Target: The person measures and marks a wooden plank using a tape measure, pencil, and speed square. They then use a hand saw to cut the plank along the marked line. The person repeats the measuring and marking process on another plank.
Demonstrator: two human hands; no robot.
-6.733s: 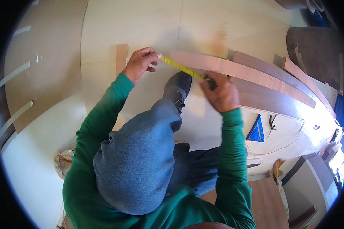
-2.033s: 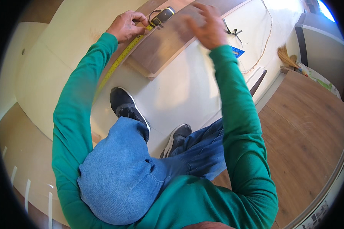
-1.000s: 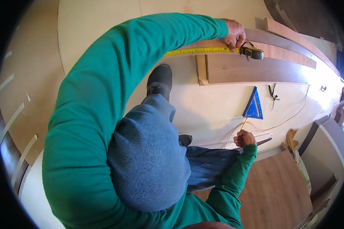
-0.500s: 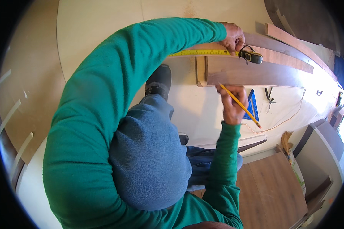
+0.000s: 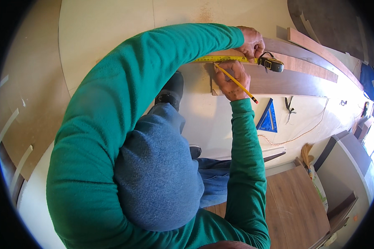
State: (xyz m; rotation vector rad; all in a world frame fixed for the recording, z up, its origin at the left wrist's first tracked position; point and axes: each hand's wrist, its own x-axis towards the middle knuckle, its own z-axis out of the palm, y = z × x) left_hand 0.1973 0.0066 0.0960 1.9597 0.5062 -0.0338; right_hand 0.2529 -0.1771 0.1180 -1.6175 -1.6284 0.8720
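Note:
My left hand (image 5: 252, 42) is closed at the end of the outstretched arm, fingers pinching the yellow blade just beside the case of a tape measure (image 5: 271, 64). The pulled-out blade runs left along a wooden board and passes behind my sleeve. My right hand (image 5: 232, 81) grips a yellow pencil (image 5: 238, 83), its tip at the lower edge of the blade and its eraser end pointing down right. Beneath this hand lies a wide brown board (image 5: 284, 83), near the board's left end. A narrower lighter plank (image 5: 305, 65) lies behind it, partly under the tape case.
A blue triangular square (image 5: 268, 117) lies on the pale floor, near a black strap (image 5: 289, 108) and a thin cord (image 5: 297, 140). Another long plank (image 5: 316, 47) lies at the far right. Wooden panels (image 5: 297, 203) and a straw broom (image 5: 306, 153) are at lower right. My bent knee (image 5: 153, 166) fills the middle.
My right hand has moved up and left with the pencil, from below the wide board to the tape blade. My left hand still holds the tape, almost in the same place.

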